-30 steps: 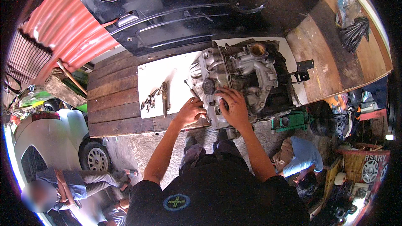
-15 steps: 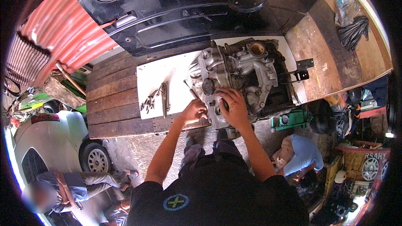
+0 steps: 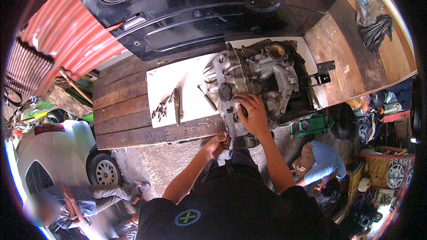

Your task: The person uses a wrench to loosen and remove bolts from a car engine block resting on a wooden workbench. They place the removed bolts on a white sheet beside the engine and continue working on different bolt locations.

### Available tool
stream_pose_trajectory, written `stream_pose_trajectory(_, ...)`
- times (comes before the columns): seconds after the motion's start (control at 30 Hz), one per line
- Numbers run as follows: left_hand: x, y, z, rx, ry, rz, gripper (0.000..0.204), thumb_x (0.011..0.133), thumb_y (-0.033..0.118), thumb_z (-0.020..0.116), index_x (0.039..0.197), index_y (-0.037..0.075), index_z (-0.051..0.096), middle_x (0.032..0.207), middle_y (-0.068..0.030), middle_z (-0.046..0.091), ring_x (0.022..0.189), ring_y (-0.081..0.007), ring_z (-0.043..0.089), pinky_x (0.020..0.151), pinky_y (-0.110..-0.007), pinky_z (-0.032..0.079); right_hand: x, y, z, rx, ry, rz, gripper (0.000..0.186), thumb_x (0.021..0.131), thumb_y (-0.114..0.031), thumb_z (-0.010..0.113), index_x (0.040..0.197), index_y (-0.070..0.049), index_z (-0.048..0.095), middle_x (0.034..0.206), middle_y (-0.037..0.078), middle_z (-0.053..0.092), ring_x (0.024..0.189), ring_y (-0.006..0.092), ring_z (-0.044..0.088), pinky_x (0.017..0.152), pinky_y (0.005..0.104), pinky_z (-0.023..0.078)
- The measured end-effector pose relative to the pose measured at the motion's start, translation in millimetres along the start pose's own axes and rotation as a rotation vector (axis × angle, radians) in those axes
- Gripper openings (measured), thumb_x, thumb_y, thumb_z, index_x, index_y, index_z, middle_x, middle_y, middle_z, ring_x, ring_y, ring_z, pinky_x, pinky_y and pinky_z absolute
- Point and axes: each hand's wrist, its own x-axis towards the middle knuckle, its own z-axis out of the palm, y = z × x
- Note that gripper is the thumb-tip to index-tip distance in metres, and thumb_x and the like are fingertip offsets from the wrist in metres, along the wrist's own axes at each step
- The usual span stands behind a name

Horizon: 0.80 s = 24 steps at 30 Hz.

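A dirty grey metal engine (image 3: 253,73) lies on a white board (image 3: 191,69) on the bench. My right hand (image 3: 251,112) rests on the engine's near left part, close to a round dark cap (image 3: 225,92). Its fingers are bent, with the thumb apart, and no separate object shows in them. My left hand (image 3: 217,146) is closed low at the engine's near corner, by the bench edge. Whatever it pinches is too small and dark to name. A screwdriver (image 3: 207,98) with a dark handle lies on the board left of the engine.
Several bolts (image 3: 164,106) and a long grey tool (image 3: 177,106) lie on the board's left part. A black vehicle panel (image 3: 195,22) stands behind the wooden bench (image 3: 120,111). A person in blue (image 3: 328,162) crouches at right; another person (image 3: 80,200) sits at lower left.
My left hand has moved down and slightly right, from above the board to the bench's near edge. My right hand stays on the engine. The view has shifted slightly.
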Motion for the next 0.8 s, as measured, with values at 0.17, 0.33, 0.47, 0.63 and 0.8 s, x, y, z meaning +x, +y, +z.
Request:
stream_pose_trajectory(0.17, -8, -7, 12, -0.028, 0.134, -0.051, 0.028, 0.101, 0.036, 0.049, 0.085, 0.014, 0.054, 0.074, 0.0017, 0.052, 0.066, -0.0146, 0.046, 0.062, -0.03, 0.034, -2, 0, 0, 0.001, -0.007, 0.002, 0.022, 0.085, -0.008, 0.058, 0.105, -0.009, 0.066, 0.123, 0.005, 0.063, 0.122, 0.0273, 0.052, 0.103, 0.0429, 0.039)
stream_pose_trajectory(0.33, -3, 19, -31, 1.16, 0.353, 0.318, 0.036, 0.099, 0.031, 0.051, 0.073, 0.008, 0.058, 0.07, -0.0033, 0.057, 0.07, -0.022, 0.053, 0.063, -0.034, 0.037, -2, 0, 0, 0.012, 0.028, 0.003, 0.022, 0.085, -0.008, 0.058, 0.105, -0.01, 0.066, 0.121, 0.005, 0.064, 0.12, 0.0274, 0.053, 0.101, 0.0433, 0.04)
stream_pose_trajectory(0.47, -4, 71, -6, 1.823, 0.263, 0.592, 0.021, 0.09, 0.026, 0.062, 0.08, 0.008, 0.066, 0.081, -0.0087, 0.063, 0.086, -0.0302, 0.058, 0.079, -0.041, 0.04, -1, 2, 1, 0.026, 0.018, 0.005, 0.021, 0.085, -0.008, 0.059, 0.104, -0.01, 0.067, 0.12, 0.005, 0.064, 0.119, 0.0274, 0.054, 0.1, 0.043, 0.041)
stream_pose_trajectory(0.63, -1, 110, 22, 2.072, 0.096, 0.775, 0.011, 0.082, 0.024, 0.071, 0.084, 0.013, 0.07, 0.084, -0.0077, 0.062, 0.098, -0.0277, 0.058, 0.093, -0.042, 0.04, -2, 3, 3, 0.012, 0.031, 0.005, 0.021, 0.085, -0.008, 0.058, 0.104, -0.011, 0.067, 0.12, 0.005, 0.065, 0.117, 0.0274, 0.055, 0.099, 0.0425, 0.041)
stream_pose_trajectory(0.8, 2, 130, 39, 2.254, -0.027, 0.803, 0.012, 0.077, 0.029, 0.074, 0.081, 0.018, 0.071, 0.087, -0.0027, 0.06, 0.1, -0.0237, 0.056, 0.094, -0.038, 0.041, -2, 6, 5, 0.011, 0.037, -0.017, 0.022, 0.084, -0.011, 0.06, 0.105, -0.011, 0.067, 0.119, 0.006, 0.064, 0.116, 0.0276, 0.055, 0.097, 0.0446, 0.041)
